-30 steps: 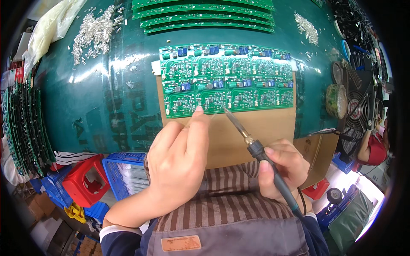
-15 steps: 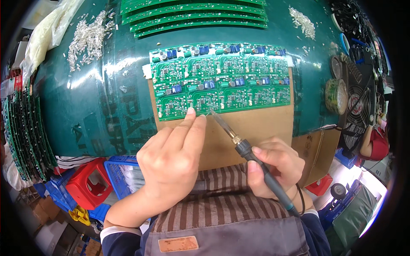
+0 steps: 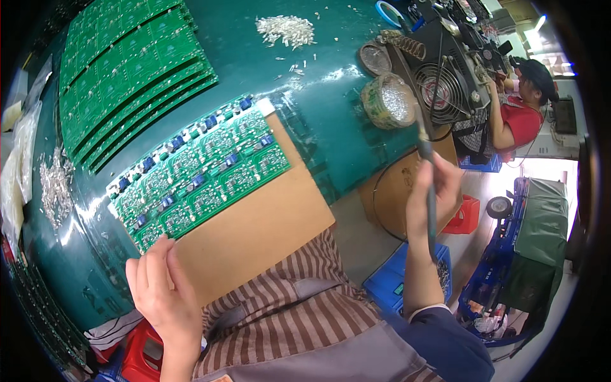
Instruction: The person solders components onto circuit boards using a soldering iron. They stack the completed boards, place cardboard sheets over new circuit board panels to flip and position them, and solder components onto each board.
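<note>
My right hand (image 3: 439,191) is closed around the handle of a soldering iron (image 3: 428,153). The iron points up and away, its tip beside a tape roll (image 3: 384,102) with silvery, crumpled material inside. My left hand (image 3: 162,293) is at the near left corner of a green circuit board panel (image 3: 203,172), its fingertips drawn together at the board's edge. Whatever those fingers pinch, if anything, is too small to make out. Rows of blue and silver components cover the panel, which lies on a brown cardboard sheet (image 3: 254,229).
Stacked green boards (image 3: 133,70) stand at the back left. Small clear parts lie in one pile (image 3: 285,30) at the back and another (image 3: 56,191) at the left. A fan (image 3: 439,92) sits beyond the tape roll. A co-worker in red (image 3: 519,121) works at the far right.
The view has turned to the right. My right hand has carried the soldering iron from the board's near edge over to the tape roll. My left hand is still by the board's edge.
</note>
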